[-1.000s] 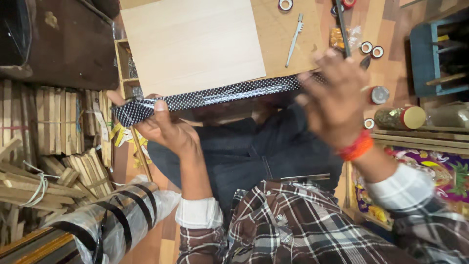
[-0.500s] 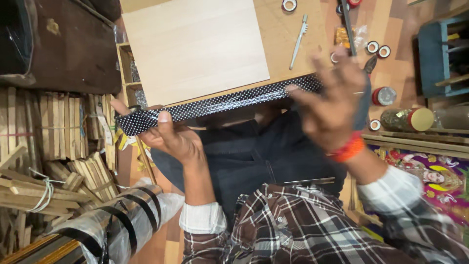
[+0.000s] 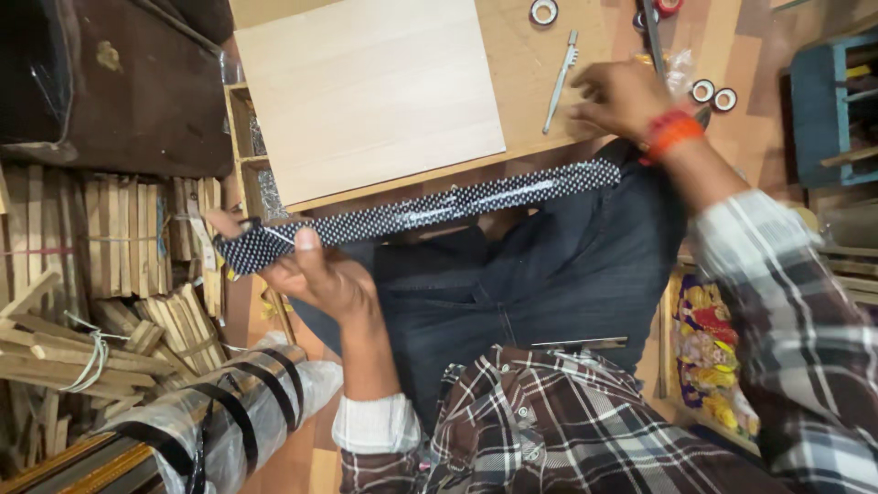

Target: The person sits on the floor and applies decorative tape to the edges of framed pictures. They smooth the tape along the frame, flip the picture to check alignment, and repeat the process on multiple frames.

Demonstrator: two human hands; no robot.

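A long thin strip (image 3: 439,209) wrapped in black film with white dots lies slanted across my lap, just below the table edge. My left hand (image 3: 320,274) grips its left end, thumb on top. My right hand (image 3: 622,96), with an orange band at the wrist, is off the strip and up over the wooden table (image 3: 521,55), fingers curled and blurred beside a clear plastic bag. Whether it holds anything is unclear. The strip's right end passes under that wrist.
A pale wooden board (image 3: 366,91) lies on the table with a slim metal tool (image 3: 560,80) and small tape rolls (image 3: 713,93) nearby. Bundles of wooden sticks (image 3: 101,247) are stacked at left. A plastic-wrapped bundle with black bands (image 3: 229,402) lies below; a blue rack (image 3: 832,110) stands at right.
My right hand has let go of the strip's right end and moved up onto the table. The left hand still holds the left end, and the strip has tilted.
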